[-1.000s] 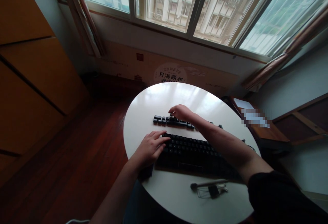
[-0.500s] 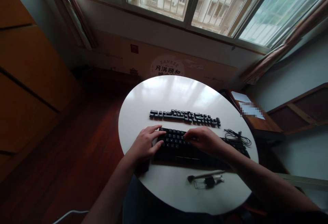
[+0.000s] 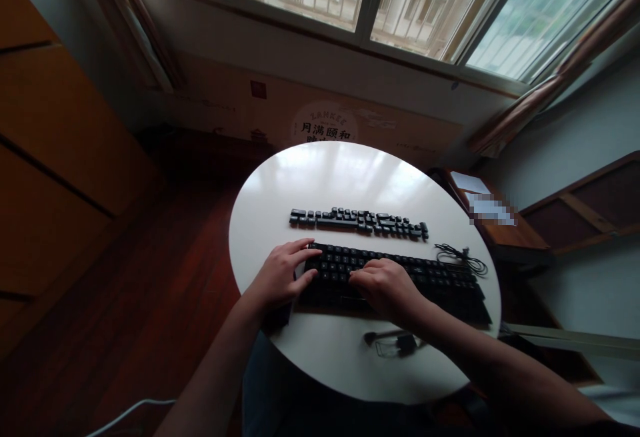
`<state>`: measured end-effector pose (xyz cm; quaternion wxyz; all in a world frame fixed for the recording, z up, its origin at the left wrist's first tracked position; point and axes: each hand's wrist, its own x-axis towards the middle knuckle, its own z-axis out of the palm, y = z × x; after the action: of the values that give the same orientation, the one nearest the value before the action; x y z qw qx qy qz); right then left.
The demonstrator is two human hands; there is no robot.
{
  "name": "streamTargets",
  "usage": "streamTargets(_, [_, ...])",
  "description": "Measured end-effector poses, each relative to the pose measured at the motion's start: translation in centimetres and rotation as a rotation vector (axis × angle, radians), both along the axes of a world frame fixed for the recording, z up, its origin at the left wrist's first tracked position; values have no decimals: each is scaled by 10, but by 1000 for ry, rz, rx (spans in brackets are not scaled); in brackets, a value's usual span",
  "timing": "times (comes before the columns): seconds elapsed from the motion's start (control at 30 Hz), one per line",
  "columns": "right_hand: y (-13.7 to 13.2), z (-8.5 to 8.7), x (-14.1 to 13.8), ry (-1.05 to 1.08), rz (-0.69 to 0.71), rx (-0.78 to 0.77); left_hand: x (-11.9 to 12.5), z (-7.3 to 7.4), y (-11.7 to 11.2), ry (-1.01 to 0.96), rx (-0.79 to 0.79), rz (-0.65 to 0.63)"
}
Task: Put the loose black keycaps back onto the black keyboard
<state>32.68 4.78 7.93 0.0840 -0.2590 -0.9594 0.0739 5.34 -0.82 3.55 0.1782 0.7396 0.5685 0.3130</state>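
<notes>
A black keyboard (image 3: 420, 278) lies on the round white table, with keycaps showing in its upper rows and a darker, flatter strip along its near side. Against its left end rests my left hand (image 3: 281, 274), open, fingers spread toward the top corner and thumb on the left edge. My right hand (image 3: 387, 287) is closed over the middle of the keyboard, its fingertips pinched together down at the keys. Whatever they hold, if anything, is hidden. Beyond the keyboard, loose black keycaps (image 3: 337, 222) lie in uneven rows.
A coiled black cable (image 3: 465, 260) lies at the keyboard's far right. On the near side of the white table (image 3: 320, 350) are a brush (image 3: 370, 338) and a wire tool (image 3: 395, 346), partly behind my right forearm. Papers (image 3: 483, 205) rest on a wooden surface to the right.
My right hand has shifted left and nearer to me over the keyboard, uncovering upper keys. My left hand stays at the left end. The view has moved slightly.
</notes>
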Motion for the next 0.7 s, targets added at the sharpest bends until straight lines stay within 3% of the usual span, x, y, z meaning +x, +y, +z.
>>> streamTargets(0.23, [4, -6, -4, 114, 49, 45, -1, 1, 1, 23, -13, -12])
streamTargets(0.47, [1, -7, -11, -12, 36, 82, 1, 5, 0, 26, -24, -15])
streamTargets(0.6, [6, 3, -11, -62, 42, 55, 0, 5, 0, 23, -18, -2])
streamTargets(0.7, [32, 19, -15, -31, 38, -37, -1, 4, 0, 16, -24, -1])
